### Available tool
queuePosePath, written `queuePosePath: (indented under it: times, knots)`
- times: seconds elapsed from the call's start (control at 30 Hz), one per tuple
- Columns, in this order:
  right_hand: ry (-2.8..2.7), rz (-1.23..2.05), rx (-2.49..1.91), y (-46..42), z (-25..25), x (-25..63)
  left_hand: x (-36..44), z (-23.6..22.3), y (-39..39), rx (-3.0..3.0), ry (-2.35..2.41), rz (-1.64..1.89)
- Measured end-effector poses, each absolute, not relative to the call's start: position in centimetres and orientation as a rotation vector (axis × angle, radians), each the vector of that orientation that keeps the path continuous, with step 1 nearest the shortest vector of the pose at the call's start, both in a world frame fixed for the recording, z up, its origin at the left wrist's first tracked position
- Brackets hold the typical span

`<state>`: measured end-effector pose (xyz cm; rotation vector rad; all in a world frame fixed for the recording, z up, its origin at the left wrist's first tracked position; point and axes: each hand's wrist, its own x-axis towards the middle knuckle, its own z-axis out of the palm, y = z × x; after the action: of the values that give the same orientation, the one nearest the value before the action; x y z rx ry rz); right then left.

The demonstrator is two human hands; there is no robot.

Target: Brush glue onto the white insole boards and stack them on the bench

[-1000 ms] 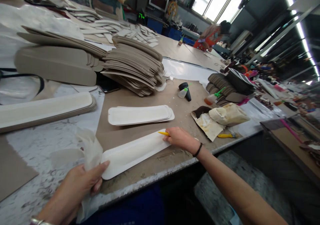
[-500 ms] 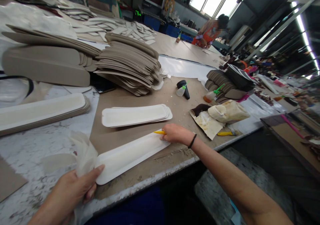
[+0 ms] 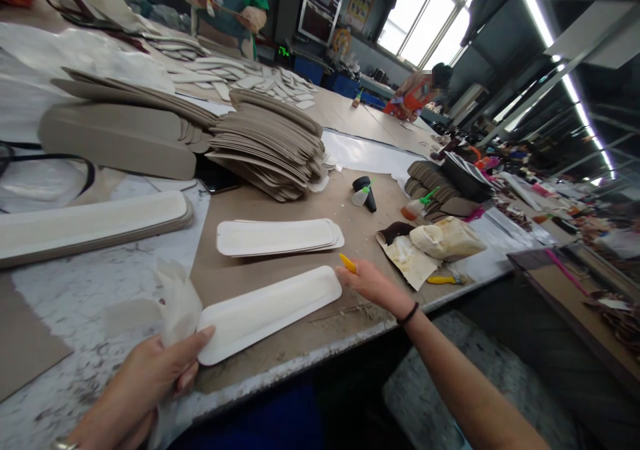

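My left hand (image 3: pixel 150 377) is closed, its thumb on the near left end of a long white panel (image 3: pixel 270 313) with rounded ends. The same hand grips a bunch of thin translucent sheets (image 3: pixel 177 307). At the panel's far right end, my right hand (image 3: pixel 373 287) is closed around a tool with a yellow handle (image 3: pixel 347 263); its working end is hidden by the fingers. Just behind lies a small stack of similar white panels (image 3: pixel 280 237).
Grey-brown panel stacks (image 3: pixel 270 147) stand at the back, beside another white-topped stack (image 3: pixel 95 227). To the right are squeeze bottles (image 3: pixel 417 207), a stained container (image 3: pixel 447 237) and a yellow-handled brush (image 3: pixel 445 279). Co-workers (image 3: pixel 417 93) stand across the table.
My right hand has shifted right, from over the panel to its end, and the yellow handle now tilts up more. My left hand keeps its hold. The camera view has turned slightly.
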<state>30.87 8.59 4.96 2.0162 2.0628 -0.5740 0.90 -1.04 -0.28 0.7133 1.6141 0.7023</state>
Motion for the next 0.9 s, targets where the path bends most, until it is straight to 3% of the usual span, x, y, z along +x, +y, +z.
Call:
queuePosePath:
  times: [0.1,0.3,0.53,0.8,0.9]
  knots:
    - [2.064,-0.798,2.052,7.7,4.3,31.0,0.7,0.5,-1.0,0.62,1.538,0.707]
    - [1.804,-1.921,2.338,6.5,3.5,31.2,-0.2,1.6,-1.2,0.625,1.435,0.732]
    - [1.54,-2.568,2.236,6.1,3.6,30.5,-1.2,1.8,-0.9,0.42,1.234,0.827]
    - [1.74,-2.41,2.31,10.3,4.4,30.5,-1.2,4.8,5.1,0.566,1.278,0.916]
    - [1.978,-1.841,2.432,13.1,5.1,30.6,-1.0,5.3,8.4,0.669,1.32,0.961]
